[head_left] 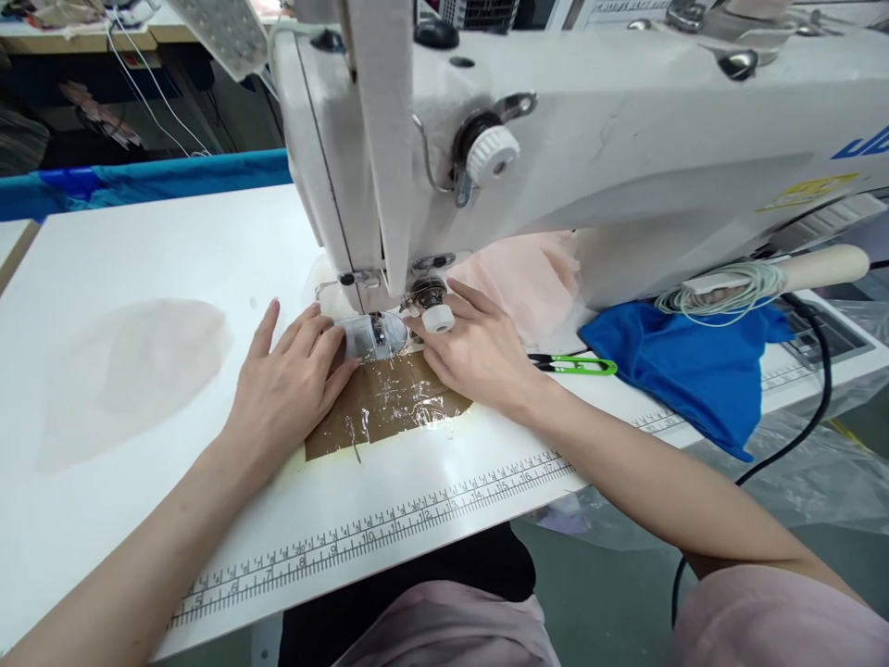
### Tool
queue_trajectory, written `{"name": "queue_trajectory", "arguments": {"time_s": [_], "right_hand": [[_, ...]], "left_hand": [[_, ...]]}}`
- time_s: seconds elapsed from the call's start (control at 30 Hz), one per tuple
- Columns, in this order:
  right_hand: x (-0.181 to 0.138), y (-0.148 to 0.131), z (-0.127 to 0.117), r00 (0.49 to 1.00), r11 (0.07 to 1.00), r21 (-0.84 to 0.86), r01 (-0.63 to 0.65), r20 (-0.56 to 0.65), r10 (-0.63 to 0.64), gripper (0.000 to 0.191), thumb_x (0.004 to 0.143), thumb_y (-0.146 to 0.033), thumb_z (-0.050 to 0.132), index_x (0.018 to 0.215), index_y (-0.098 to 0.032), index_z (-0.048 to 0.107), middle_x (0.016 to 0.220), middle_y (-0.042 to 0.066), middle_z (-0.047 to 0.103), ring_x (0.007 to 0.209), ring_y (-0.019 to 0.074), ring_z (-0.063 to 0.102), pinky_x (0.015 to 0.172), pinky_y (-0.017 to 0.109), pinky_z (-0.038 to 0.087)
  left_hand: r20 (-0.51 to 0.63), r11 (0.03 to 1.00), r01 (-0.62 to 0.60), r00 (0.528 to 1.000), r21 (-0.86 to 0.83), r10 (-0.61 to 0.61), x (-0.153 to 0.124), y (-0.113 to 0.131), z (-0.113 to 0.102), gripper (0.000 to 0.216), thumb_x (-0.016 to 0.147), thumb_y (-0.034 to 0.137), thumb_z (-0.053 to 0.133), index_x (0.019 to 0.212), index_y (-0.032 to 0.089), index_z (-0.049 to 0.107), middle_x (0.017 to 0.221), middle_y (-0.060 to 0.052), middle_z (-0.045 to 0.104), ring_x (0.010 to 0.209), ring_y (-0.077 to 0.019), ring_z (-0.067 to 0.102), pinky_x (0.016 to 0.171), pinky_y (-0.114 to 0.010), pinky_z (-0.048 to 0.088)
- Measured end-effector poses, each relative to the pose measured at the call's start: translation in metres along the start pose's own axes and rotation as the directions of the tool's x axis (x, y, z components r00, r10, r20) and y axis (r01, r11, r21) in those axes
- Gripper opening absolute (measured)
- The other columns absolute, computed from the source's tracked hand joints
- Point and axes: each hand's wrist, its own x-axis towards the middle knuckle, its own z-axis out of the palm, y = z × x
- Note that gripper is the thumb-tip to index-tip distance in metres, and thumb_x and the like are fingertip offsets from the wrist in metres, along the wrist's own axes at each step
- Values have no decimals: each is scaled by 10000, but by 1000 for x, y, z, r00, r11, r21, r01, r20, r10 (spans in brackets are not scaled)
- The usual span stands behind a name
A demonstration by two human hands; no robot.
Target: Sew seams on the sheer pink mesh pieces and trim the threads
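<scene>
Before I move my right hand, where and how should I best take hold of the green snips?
Take the snips by their rounded green end, probably from above and the right: they lie flat on the table, dark end towards your right hand, green end beside the blue cloth.

Brown patch and pale pink fabric at a white sewing machine.

The brown patch (389,403) lies flat on the worktop, glossy and creased, its long side roughly along the near edge, its left near corner squared. Just beyond its far side, the sewing machine (590,139) has its presser foot (379,329) close over the surface; the machine's arm runs toward the worktop's right end. The pale pink fabric (532,278), thin and loosely rumpled, lies under that arm, farther from the near edge than the patch.
</scene>
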Motion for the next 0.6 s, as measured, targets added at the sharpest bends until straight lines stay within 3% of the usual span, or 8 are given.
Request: {"name": "queue_trajectory", "arguments": {"time_s": [0.13, 0.2, 0.27, 0.33, 0.4, 0.47, 0.53, 0.6], "right_hand": [[0, 1, -3, 1000, 999, 36, -6, 4, 6, 338, 899, -85, 413, 1038, -105, 721, 1038, 96, 737, 1056, 225, 638, 1085, 441, 418], [1, 2, -4, 1000, 997, 72, -18, 9, 17, 329, 892, -80, 422, 1014, -122, 725, 1036, 88, 737, 1058, 223, 634, 1089, 453, 412], [1, 2, -4, 1000, 993, 112, -20, 14, 19, 321, 872, -68, 439, 989, -140, 730, 1036, 79, 739, 1058, 221, 631, 1091, 456, 408], [0, 1, -3, 1000, 988, 153, -19, 14, 17, 325, 852, -58, 450, 980, -151, 734, 1040, 72, 740, 1055, 221, 627, 1074, 453, 417], [-1, 0, -4, 999, 978, 206, -31, 15, 28, 337, 848, -61, 450, 1003, -156, 734, 1034, 67, 742, 1039, 223, 626, 1001, 434, 458], [-1, -3, -5, 998, 955, 289, -67, 32, 60, 327, 878, -89, 448, 1021, -158, 734, 994, 58, 747, 982, 219, 632, 881, 393, 492], [0, -7, -7, 991, 899, 418, -127, 81, 102, 273, 932, -183, 477, 1008, -160, 739, 936, 46, 745, 899, 199, 633, 763, 338, 489], [1, -13, -10, 978, 799, 567, -200, 171, 123, 258, 948, -327, 541, 969, -170, 745, 915, 34, 730, 815, 161, 622, 676, 286, 459]], "left_hand": [[71, 1000, 0, 997, -24, 2, -5, 19, -18, 354, 975, 372, 456, 935, 95, 673, 905, -149, 706, 945, -312, 685, 1009, -556, 444], [116, 968, -72, 988, -241, 102, -12, 37, -30, 317, 980, 351, 449, 909, 131, 667, 828, -97, 707, 772, -244, 685, 790, -445, 553], [138, 830, -202, 939, -519, 315, -20, 50, -39, 258, 992, 222, 402, 982, 181, 657, 893, -39, 723, 801, -176, 682, 768, -343, 556], [49, 762, -266, 931, -590, 363, -24, 53, -42, 329, 979, 106, 350, 1171, 199, 601, 1090, -43, 711, 978, -160, 666, 834, -301, 540], [20, 831, -187, 973, -524, 231, -23, 44, -38, 326, 975, 141, 392, 1251, 189, 557, 1218, -81, 663, 1094, -198, 626, 885, -332, 523], [96, 911, -13, 994, -413, 58, -20, 30, -33, 308, 951, 320, 498, 1209, 175, 583, 1181, -113, 661, 1025, -262, 637, 820, -391, 521], [206, 921, 132, 977, -367, -57, -17, 20, -28, 303, 916, 448, 518, 1041, 197, 636, 989, -85, 693, 843, -263, 647, 741, -406, 493], [308, 874, 253, 943, -414, -127, -15, 16, -27, 290, 915, 470, 482, 848, 225, 622, 763, -26, 664, 667, -216, 604, 674, -376, 458]]}}
